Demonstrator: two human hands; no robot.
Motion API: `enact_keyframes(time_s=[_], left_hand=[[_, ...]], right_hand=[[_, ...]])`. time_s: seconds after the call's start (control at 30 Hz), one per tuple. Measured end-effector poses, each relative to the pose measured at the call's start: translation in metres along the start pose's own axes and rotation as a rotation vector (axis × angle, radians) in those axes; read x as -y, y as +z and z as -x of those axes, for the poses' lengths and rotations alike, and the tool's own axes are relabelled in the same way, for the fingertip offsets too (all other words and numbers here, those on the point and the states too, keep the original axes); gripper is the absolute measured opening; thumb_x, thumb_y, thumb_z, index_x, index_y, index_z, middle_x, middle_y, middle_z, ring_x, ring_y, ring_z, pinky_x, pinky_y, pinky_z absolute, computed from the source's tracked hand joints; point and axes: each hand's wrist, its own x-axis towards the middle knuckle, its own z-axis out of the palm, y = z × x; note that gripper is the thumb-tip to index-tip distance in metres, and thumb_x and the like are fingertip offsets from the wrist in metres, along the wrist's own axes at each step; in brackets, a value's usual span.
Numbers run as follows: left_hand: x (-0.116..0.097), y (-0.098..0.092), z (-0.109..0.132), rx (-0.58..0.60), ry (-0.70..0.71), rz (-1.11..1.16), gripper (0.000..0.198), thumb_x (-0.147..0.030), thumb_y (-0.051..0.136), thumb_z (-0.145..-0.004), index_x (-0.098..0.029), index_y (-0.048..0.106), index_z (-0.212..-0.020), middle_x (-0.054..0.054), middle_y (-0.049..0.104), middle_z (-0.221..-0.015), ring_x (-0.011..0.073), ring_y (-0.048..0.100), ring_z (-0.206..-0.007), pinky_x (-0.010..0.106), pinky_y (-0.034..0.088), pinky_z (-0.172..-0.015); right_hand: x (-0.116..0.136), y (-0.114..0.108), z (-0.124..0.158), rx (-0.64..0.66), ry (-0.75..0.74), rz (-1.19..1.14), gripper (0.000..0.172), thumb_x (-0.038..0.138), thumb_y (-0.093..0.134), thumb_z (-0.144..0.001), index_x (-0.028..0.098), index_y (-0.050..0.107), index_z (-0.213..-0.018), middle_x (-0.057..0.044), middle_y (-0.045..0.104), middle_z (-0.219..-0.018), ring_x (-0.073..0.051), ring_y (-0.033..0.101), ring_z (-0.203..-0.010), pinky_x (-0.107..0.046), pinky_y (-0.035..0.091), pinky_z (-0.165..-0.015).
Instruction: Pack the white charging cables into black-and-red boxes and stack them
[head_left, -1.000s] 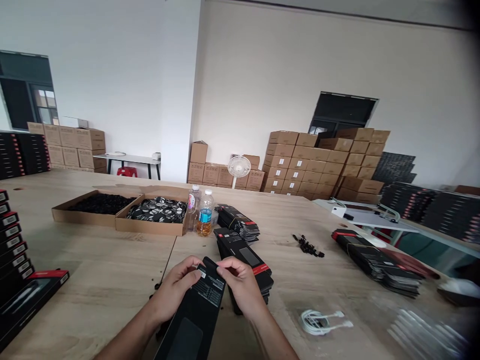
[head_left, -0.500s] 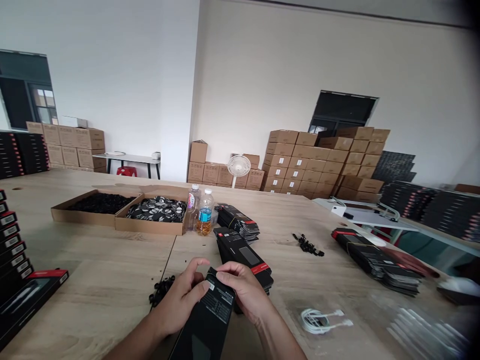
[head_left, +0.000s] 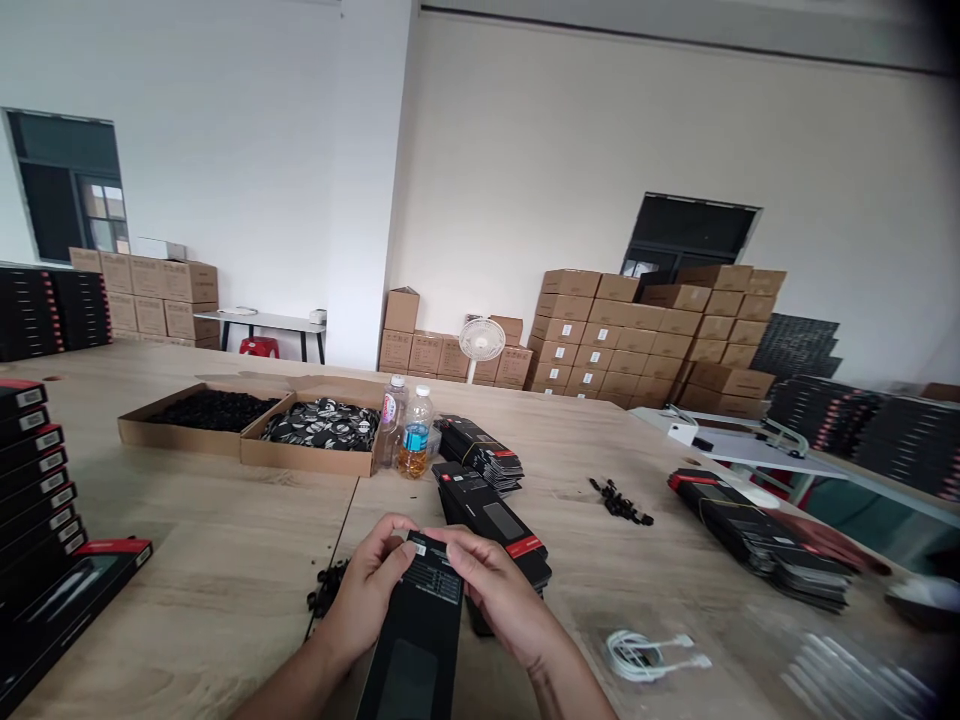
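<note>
Between both hands I hold a long black cardboard box [head_left: 420,625] with white print and a grey window panel, its top end tilted away from me. My left hand [head_left: 367,580] is closed on its upper left edge, thumb on the printed face near a small white label. On the upper right edge my right hand [head_left: 491,580] grips with its thumb on the front. Just beyond lies a stack of flat black boxes [head_left: 484,515] with red bands. Small black pieces [head_left: 324,588] lie by my left hand, partly hidden behind it.
Open cartons hold black parts [head_left: 214,410] and black-and-white discs [head_left: 322,425]. Two bottles [head_left: 414,440] stand beside them. A stack of packed boxes [head_left: 41,480] is at left. White coiled cables [head_left: 637,652] and a banded bundle of flat boxes [head_left: 750,530] lie at right.
The fingers of my left hand have closed in around the box's upper edge, and the box stands a little straighter. The view has shifted slightly.
</note>
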Motion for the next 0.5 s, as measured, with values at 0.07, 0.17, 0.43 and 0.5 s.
enact_keyframes(time_s=[0.07,0.17,0.43,0.5], left_hand=[[0.001,0.004,0.001,-0.029,0.023,-0.004,0.040,-0.057,0.065,-0.082,-0.021,0.058,-0.099,-0.006,0.053,-0.068,0.0115,0.046,-0.061,0.022,0.036,-0.058],[0.004,0.013,0.004,-0.049,0.063,-0.036,0.039,-0.056,0.064,-0.083,-0.021,0.058,-0.098,-0.005,0.055,-0.071,0.0126,0.050,-0.065,0.023,0.040,-0.062],[0.014,0.018,0.009,0.013,-0.064,-0.457,0.025,-0.047,0.057,-0.085,-0.023,0.052,-0.088,-0.004,0.056,-0.065,0.0174,0.054,-0.058,0.028,0.042,-0.058],[0.011,0.013,0.011,0.038,0.022,-0.706,0.006,-0.026,0.057,-0.082,-0.021,0.057,-0.085,0.003,0.064,-0.077,0.0233,0.061,-0.078,0.035,0.047,-0.074]], right_hand=[[-0.003,0.006,0.006,-0.010,0.004,-0.062,0.043,0.053,0.074,-0.079,0.025,0.075,-0.110,-0.008,0.072,-0.118,-0.028,0.063,-0.110,-0.041,0.044,-0.096],[-0.012,0.014,0.020,-0.099,-0.012,-0.142,0.048,0.057,0.073,-0.078,0.027,0.071,-0.116,-0.007,0.071,-0.119,-0.028,0.063,-0.111,-0.042,0.044,-0.099],[0.005,-0.097,0.089,-0.633,-0.106,0.412,0.031,0.041,0.071,-0.078,0.024,0.074,-0.104,-0.010,0.072,-0.109,-0.031,0.064,-0.105,-0.045,0.047,-0.096],[0.017,-0.139,0.110,-0.640,-0.011,0.753,0.036,0.022,0.063,-0.077,0.022,0.072,-0.111,-0.012,0.069,-0.117,-0.031,0.063,-0.108,-0.045,0.047,-0.096]])
